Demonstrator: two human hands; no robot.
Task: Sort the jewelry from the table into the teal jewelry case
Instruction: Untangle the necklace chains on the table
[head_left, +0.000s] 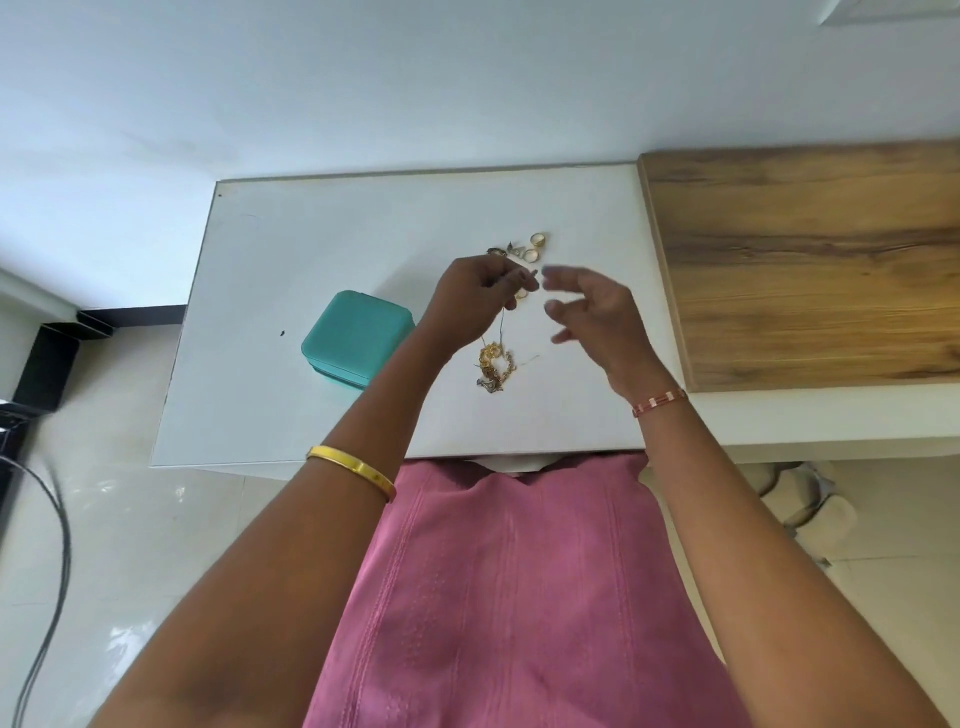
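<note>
The teal jewelry case (356, 338) lies closed on the white table (322, 239), left of my arms. My left hand (475, 299) is raised above the table and pinches the top of a thin chain (502, 328). The chain hangs down to a tangled heap of gold and silver chains (493, 366) on the table. My right hand (592, 312) hovers just right of the left one, fingers spread and blurred, holding nothing. Several gold rings and small pieces (527, 248) lie beyond my hands.
A wooden-topped surface (810, 260) adjoins the table's right edge. A white wall stands behind the table. Black cables (49, 519) and a black stand are on the tiled floor at left. My pink garment fills the lower middle.
</note>
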